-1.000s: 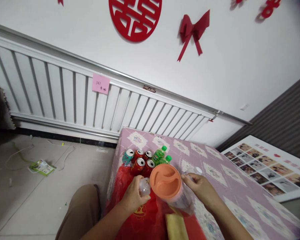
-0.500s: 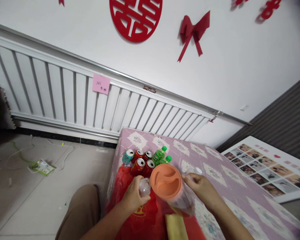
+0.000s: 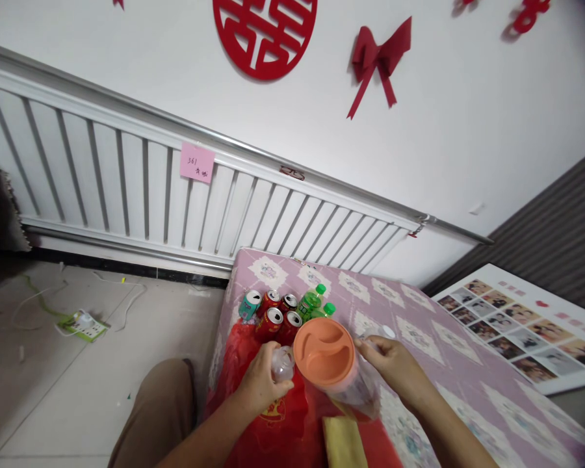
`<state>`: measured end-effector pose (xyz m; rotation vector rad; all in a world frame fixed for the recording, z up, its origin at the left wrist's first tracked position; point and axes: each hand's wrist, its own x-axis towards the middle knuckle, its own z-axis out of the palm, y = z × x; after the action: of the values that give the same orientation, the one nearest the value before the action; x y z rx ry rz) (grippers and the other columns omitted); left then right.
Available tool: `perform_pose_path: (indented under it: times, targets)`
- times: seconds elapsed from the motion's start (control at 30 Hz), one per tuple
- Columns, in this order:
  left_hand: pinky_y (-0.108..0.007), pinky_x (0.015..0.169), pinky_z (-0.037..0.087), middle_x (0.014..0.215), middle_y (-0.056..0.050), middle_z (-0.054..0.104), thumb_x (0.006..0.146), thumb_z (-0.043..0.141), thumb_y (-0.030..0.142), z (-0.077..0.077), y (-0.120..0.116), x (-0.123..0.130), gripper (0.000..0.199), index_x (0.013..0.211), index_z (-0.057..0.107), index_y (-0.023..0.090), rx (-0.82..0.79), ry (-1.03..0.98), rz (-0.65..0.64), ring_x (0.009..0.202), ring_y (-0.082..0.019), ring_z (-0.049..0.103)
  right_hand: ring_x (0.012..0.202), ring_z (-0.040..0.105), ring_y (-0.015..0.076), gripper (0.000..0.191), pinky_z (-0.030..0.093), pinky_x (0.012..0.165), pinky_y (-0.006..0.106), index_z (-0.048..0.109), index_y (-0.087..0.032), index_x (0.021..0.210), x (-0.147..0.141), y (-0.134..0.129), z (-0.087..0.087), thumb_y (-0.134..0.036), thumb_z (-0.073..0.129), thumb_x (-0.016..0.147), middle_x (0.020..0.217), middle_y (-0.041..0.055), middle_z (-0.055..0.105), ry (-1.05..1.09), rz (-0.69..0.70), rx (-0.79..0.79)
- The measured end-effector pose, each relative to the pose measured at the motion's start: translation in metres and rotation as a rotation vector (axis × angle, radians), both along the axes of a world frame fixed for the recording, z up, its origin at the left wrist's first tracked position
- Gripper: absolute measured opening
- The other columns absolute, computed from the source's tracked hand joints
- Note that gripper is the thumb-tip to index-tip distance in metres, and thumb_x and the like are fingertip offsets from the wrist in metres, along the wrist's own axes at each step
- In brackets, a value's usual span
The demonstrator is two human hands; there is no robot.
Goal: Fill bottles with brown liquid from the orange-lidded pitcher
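My left hand (image 3: 260,382) is closed round a small clear plastic bottle (image 3: 283,364), its rounded end turned up toward me. Right beside it is a clear container with an orange lid (image 3: 324,354), and the lid has two curved hollows. My right hand (image 3: 392,364) pinches this container at its right edge, though the exact grip is hidden. Beyond those fingers lies a clear bottle with a white cap (image 3: 388,332). Several red drink cans (image 3: 273,318), a teal can (image 3: 250,303) and two green-capped bottles (image 3: 312,299) stand just past both hands.
Under the hands is a red plastic bag (image 3: 244,370), with a yellow folded item (image 3: 344,442) on it. The purple patterned cover (image 3: 458,364) spreads right. A white radiator (image 3: 127,175) runs along the wall, and a photo board (image 3: 531,325) leans at right. Cables lie on the floor.
Almost nothing differs. Both hands keep their places, and the view has shifted very slightly.
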<state>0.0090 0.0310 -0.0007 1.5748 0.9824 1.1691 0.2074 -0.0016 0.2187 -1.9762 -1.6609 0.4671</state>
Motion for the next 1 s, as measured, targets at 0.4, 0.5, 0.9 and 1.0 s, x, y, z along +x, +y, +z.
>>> perform_pose_path:
  times: [0.4, 0.5, 0.9, 1.0]
  targets:
    - [-0.039, 0.099, 0.044, 0.121, -0.008, 0.057, 0.059, 0.073, 0.009, 0.0003, 0.0001, -0.0003, 0.07, 0.12, 0.043, 0.021, -0.003, -0.007, -0.003, 0.111, -0.025, 0.056, 0.055, 0.038, 0.013, 0.04, 0.03, 0.051, 0.025, 0.05, -0.02, 0.053, 0.0001, 0.001, 0.0002, -0.054, 0.053, 0.073, 0.052, -0.0043, 0.039, -0.001, 0.001, -0.022]
    - [-0.039, 0.099, 0.044, 0.121, -0.008, 0.057, 0.059, 0.073, 0.01, -0.0012, 0.0006, 0.0002, 0.07, 0.121, 0.042, 0.021, -0.001, -0.007, -0.005, 0.111, -0.025, 0.057, 0.056, 0.036, 0.0129, 0.04, 0.03, 0.051, 0.025, 0.049, -0.02, 0.053, 0.0, 0.0008, 0.0001, -0.054, 0.053, 0.073, 0.053, -0.0042, 0.038, -0.002, 0.001, -0.026]
    - [-0.038, 0.097, 0.045, 0.121, -0.007, 0.057, 0.06, 0.073, 0.01, -0.0064, 0.0015, 0.0021, 0.071, 0.122, 0.042, 0.021, 0.003, -0.014, 0.003, 0.111, -0.025, 0.057, 0.057, 0.035, 0.013, 0.042, 0.03, 0.052, 0.026, 0.049, -0.02, 0.054, 0.0029, 0.0002, -0.0016, -0.057, 0.052, 0.073, 0.054, -0.0043, 0.037, 0.0, -0.004, -0.038]
    - [-0.037, 0.097, 0.045, 0.121, -0.007, 0.057, 0.059, 0.074, 0.01, -0.006, 0.0016, 0.002, 0.071, 0.122, 0.042, 0.021, 0.001, -0.011, 0.001, 0.11, -0.025, 0.058, 0.056, 0.035, 0.0129, 0.042, 0.029, 0.052, 0.025, 0.048, -0.02, 0.054, 0.0018, -0.0002, -0.0012, -0.058, 0.052, 0.072, 0.054, -0.0046, 0.036, 0.005, -0.006, -0.046]
